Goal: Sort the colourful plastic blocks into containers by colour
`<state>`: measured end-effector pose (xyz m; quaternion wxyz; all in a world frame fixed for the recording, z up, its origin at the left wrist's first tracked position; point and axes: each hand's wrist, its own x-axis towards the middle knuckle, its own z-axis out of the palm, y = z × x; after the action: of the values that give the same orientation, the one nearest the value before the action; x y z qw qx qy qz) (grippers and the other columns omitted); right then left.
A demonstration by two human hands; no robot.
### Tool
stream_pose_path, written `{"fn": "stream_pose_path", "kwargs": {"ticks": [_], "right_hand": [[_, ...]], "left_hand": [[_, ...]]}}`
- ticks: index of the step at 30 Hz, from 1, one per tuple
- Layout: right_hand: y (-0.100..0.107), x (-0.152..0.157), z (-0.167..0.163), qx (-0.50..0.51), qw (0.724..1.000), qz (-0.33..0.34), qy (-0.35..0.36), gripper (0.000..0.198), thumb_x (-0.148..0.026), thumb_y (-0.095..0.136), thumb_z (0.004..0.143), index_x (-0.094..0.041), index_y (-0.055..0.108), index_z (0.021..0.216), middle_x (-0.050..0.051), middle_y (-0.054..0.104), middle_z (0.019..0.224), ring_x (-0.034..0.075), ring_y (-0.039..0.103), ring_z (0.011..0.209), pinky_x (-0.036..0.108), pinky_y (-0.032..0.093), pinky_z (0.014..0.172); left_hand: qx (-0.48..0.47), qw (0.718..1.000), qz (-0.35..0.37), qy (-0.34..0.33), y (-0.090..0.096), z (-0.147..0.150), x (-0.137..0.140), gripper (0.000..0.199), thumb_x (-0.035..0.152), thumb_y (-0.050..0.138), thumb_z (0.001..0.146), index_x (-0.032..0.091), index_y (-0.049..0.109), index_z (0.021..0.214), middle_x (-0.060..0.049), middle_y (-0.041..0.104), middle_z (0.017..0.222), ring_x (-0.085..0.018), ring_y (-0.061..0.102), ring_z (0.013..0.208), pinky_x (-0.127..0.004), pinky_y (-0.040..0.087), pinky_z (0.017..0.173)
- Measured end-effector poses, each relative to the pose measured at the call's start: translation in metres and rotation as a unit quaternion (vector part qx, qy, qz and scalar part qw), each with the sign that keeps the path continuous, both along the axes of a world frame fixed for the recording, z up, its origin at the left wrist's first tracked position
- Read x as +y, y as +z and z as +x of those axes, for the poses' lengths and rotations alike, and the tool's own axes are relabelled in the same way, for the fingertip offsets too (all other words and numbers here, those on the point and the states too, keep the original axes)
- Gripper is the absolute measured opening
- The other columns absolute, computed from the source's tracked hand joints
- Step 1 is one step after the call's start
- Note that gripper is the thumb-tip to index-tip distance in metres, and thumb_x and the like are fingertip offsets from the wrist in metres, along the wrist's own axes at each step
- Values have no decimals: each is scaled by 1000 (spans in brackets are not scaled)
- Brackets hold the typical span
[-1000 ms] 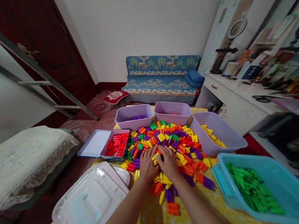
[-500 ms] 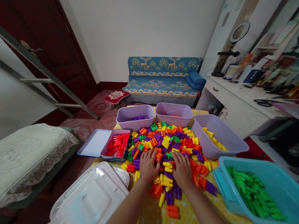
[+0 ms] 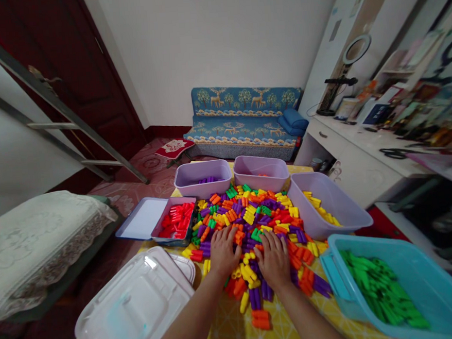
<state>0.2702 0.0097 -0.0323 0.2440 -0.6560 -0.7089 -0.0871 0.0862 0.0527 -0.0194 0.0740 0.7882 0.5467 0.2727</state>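
Observation:
A wide pile of bullet-shaped plastic building pieces [image 3: 248, 217] in yellow, orange, purple, green and red covers the middle of the table. My left hand [image 3: 224, 252] rests palm down on the pile's near left part, its fingers apart beside some orange pieces [image 3: 239, 235]. To its right, my right hand [image 3: 274, 261] lies flat over the pieces, fingers stretched forward near a green piece [image 3: 256, 234]. Between the two hands sit yellow pieces [image 3: 249, 274] and purple ones. What lies under the palms is hidden.
Lilac bins [image 3: 204, 190] [image 3: 261, 182] [image 3: 330, 224] hold purple, red-orange and yellow pieces. A tin [image 3: 172, 240] holds red ones, a blue tub [image 3: 336, 280] green ones. A clear lid [image 3: 131, 305] lies at left on the yellow tablecloth [image 3: 237, 334]. Behind stands a sofa [image 3: 242, 122].
My right hand has shifted slightly toward me, showing more of the green piece ahead of it. Yellow pieces between the hands have moved a little. My left hand stays almost in place.

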Motion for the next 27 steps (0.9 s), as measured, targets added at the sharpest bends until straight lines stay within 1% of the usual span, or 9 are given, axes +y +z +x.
{"fn": "stream_pose_path", "kwargs": {"ticks": [10, 14, 19, 27], "right_hand": [[-3, 1, 4, 24, 1000, 13, 12, 41, -38, 47, 95, -17, 60, 127, 14, 59, 136, 29, 47, 132, 54, 26, 115], [-3, 1, 4, 14, 1000, 11, 14, 41, -38, 46, 95, -18, 60, 128, 12, 59, 137, 30, 48, 131, 55, 26, 114], [-1, -1, 3, 1, 1000, 0, 15, 40, -36, 45, 96, -18, 58, 130, 9, 58, 139, 29, 46, 132, 54, 24, 115], [1, 0, 2, -3, 1000, -4, 15, 40, -34, 47, 95, -18, 58, 130, 9, 58, 139, 29, 45, 132, 53, 24, 115]], "left_hand": [[2, 1000, 0, -2, -2, -1, 1, 55, 25, 57, 81, 25, 52, 136, -7, 57, 137, -26, 49, 126, -47, 32, 113], [1, 1000, 2, -4, -2, -1, 1, 55, 25, 57, 82, 25, 52, 136, -7, 57, 139, -27, 49, 126, -48, 32, 113], [6, 1000, 4, -2, -3, -1, 1, 54, 25, 56, 82, 24, 52, 136, -8, 57, 138, -27, 50, 126, -48, 33, 112], [-1, 1000, 7, 0, -2, -1, 1, 53, 25, 57, 80, 24, 55, 133, -8, 58, 138, -28, 51, 125, -48, 35, 111]]}}
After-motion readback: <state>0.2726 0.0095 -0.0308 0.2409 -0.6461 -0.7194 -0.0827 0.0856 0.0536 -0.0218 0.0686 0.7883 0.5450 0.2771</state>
